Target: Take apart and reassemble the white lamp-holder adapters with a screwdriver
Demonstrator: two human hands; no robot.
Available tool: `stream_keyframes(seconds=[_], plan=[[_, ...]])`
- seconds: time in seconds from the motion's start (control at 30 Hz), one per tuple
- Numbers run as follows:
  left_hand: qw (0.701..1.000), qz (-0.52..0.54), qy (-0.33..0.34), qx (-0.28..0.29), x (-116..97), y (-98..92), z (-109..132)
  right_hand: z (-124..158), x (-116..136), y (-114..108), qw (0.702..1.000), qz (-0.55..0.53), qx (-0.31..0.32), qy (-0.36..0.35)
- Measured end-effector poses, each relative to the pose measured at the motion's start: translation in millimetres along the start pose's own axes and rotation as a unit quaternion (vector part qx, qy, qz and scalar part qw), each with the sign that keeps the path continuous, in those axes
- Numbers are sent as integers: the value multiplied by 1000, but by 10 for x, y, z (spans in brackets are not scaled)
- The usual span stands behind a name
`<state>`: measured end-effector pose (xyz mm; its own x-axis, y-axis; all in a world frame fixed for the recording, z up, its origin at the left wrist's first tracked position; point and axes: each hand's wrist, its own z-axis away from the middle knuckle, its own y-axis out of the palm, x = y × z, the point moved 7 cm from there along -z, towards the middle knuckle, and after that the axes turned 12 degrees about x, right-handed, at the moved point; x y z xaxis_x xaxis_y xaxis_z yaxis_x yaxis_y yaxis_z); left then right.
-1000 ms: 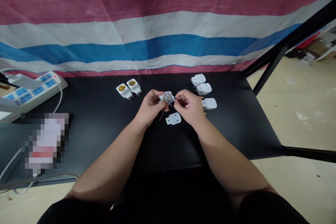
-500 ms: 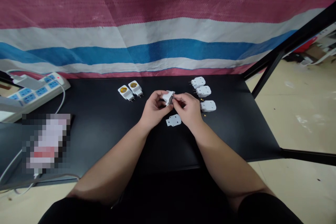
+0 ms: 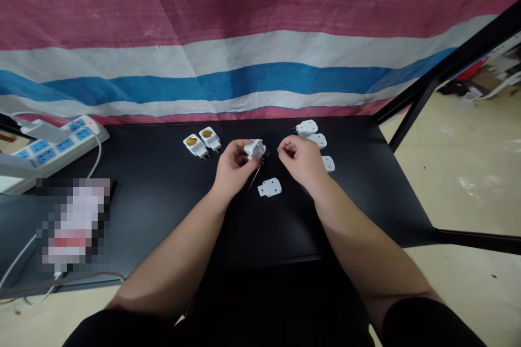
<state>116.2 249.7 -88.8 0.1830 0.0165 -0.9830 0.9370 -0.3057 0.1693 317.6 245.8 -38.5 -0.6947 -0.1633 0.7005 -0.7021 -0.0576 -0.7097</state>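
Observation:
My left hand (image 3: 233, 168) grips a white plastic plug housing (image 3: 255, 149), its hollow side turned partly up. A thin metal rod (image 3: 254, 178) and a small dark part show just below it; I cannot tell whether they touch the housing. My right hand (image 3: 303, 158) is apart from it on the right, thumb and fingertips pinched; anything between them is too small to make out. A flat white cover plate (image 3: 270, 187) with holes lies on the table below the hands. Partly behind my right hand are white plug units (image 3: 306, 127) with holes in their faces.
Two white plug units (image 3: 196, 146) with round yellow centres lie on the black table (image 3: 163, 211) to the left. A white power strip (image 3: 65, 143) with blue sockets, a cable and a pixelated phone-like object (image 3: 73, 222) are farther left. A striped sheet (image 3: 244, 78) hangs behind.
My right hand has left the housing and moved right toward the plug units. My left hand has turned the housing, and the thin rod now shows beneath it.

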Motion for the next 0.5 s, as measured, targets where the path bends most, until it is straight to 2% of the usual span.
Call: stream_keyframes(seconds=[0.13,0.23,0.4,0.5], plan=[[998,62,-25,-14,43,-62,-43,-238,6,-9,980,187,70,23],[996,81,-33,-10,62,-71,-56,-387,-74,66,962,256,89,30],[995,90,-40,2,60,-63,-47,-501,-267,98,965,244,94,23],[994,102,-48,5,61,-66,-39,-434,-204,-84,981,183,65,-24]])
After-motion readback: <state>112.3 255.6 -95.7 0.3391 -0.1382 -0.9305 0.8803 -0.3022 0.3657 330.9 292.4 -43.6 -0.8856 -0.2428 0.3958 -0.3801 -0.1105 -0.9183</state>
